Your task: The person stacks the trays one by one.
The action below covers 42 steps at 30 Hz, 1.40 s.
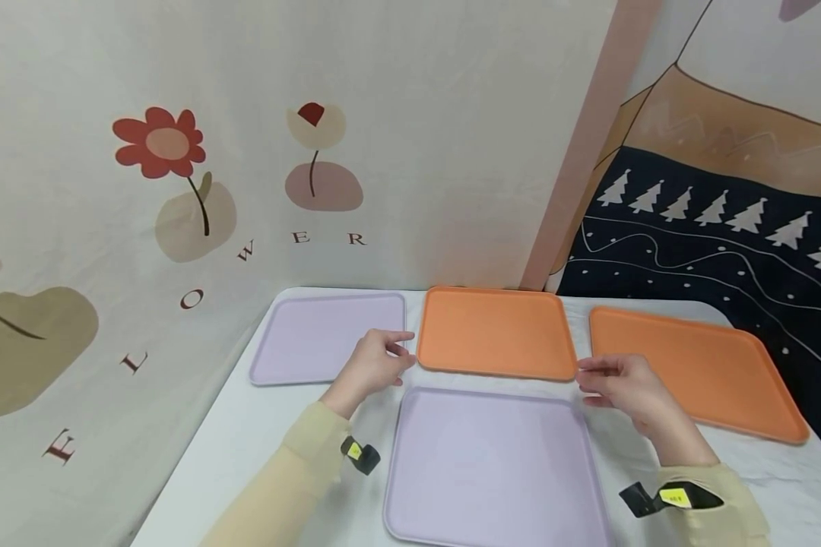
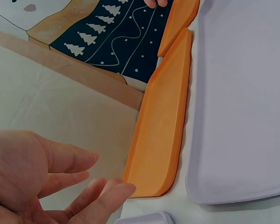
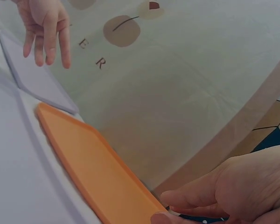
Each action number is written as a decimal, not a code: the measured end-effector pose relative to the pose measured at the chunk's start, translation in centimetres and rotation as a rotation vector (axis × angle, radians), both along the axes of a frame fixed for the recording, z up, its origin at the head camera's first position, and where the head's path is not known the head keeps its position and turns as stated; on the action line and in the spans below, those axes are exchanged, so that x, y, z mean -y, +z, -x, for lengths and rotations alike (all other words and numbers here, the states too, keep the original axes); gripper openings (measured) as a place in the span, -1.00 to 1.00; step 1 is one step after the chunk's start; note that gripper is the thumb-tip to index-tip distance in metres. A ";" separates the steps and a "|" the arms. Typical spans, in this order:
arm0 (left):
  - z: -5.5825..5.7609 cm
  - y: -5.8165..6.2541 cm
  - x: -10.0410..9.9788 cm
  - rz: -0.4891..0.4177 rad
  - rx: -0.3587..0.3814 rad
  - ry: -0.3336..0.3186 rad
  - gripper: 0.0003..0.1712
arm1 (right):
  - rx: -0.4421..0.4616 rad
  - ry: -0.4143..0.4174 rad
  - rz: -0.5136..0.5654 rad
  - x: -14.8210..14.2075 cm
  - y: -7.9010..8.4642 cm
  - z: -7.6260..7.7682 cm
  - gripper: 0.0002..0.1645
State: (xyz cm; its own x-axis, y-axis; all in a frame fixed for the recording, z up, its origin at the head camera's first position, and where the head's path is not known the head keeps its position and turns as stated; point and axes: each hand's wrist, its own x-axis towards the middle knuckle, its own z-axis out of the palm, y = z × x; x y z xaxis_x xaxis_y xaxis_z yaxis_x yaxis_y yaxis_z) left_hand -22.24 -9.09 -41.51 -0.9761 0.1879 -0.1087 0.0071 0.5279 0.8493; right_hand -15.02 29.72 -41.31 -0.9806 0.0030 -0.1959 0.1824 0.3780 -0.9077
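Observation:
An orange rectangular tray (image 1: 496, 333) lies flat at the back middle of the table. Beside its left edge is my left hand (image 1: 375, 361), fingers loosely extended with nothing between them. Near the tray's right front corner, my right hand (image 1: 628, 389) holds its fingers out in a relaxed bend, also with nothing in them. The left wrist view shows the left fingertips (image 2: 127, 188) overlapping the near end of the orange tray. In the right wrist view the right hand (image 3: 247, 186) appears at the lower right, its fingertips by the orange tray (image 3: 98, 163).
A lilac tray (image 1: 315, 334) lies back left, and a larger-looking lilac tray (image 1: 492, 471) in front. A second orange tray (image 1: 718, 372) lies slanted at the right, partly behind the right hand. The white table (image 1: 208, 463) meets a printed cloth (image 1: 451, 152) at its back.

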 end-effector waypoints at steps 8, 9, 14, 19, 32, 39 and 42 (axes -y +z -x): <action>1.0 0.1 -0.3 0.024 0.002 0.003 -0.39 | 0.009 0.004 0.016 -0.2 0.2 1.0 -0.52; 1.1 0.2 -0.3 0.024 -0.002 0.006 -0.39 | 0.011 0.005 0.013 -0.2 0.2 1.1 -0.52; 1.7 0.3 -0.7 0.017 -0.005 0.027 -0.38 | 0.031 0.003 0.017 -0.3 0.6 1.6 -0.49; 2.3 0.4 -0.9 0.028 -0.003 0.043 -0.38 | 0.040 0.001 -0.003 -0.4 0.7 2.2 -0.46; 3.6 0.0 -1.1 0.018 0.020 0.060 -0.39 | 0.067 -0.033 -0.026 -0.8 0.4 3.7 -0.47; 4.1 -0.3 -1.5 0.001 0.043 0.076 -0.40 | 0.077 -0.052 -0.033 -1.2 0.1 4.6 -0.48; 4.3 -0.6 -1.7 0.004 0.034 0.078 -0.41 | 0.083 -0.059 -0.054 -1.5 -0.2 5.1 -0.47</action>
State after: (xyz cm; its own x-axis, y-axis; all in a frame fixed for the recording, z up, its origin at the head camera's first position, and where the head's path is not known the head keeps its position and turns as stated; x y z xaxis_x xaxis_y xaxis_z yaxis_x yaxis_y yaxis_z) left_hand -26.57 -7.39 -42.14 -0.9835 0.1111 -0.1428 -0.0631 0.5290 0.8463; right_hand -20.13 31.19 -41.52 -0.9587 0.0726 -0.2749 0.2798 0.4121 -0.8671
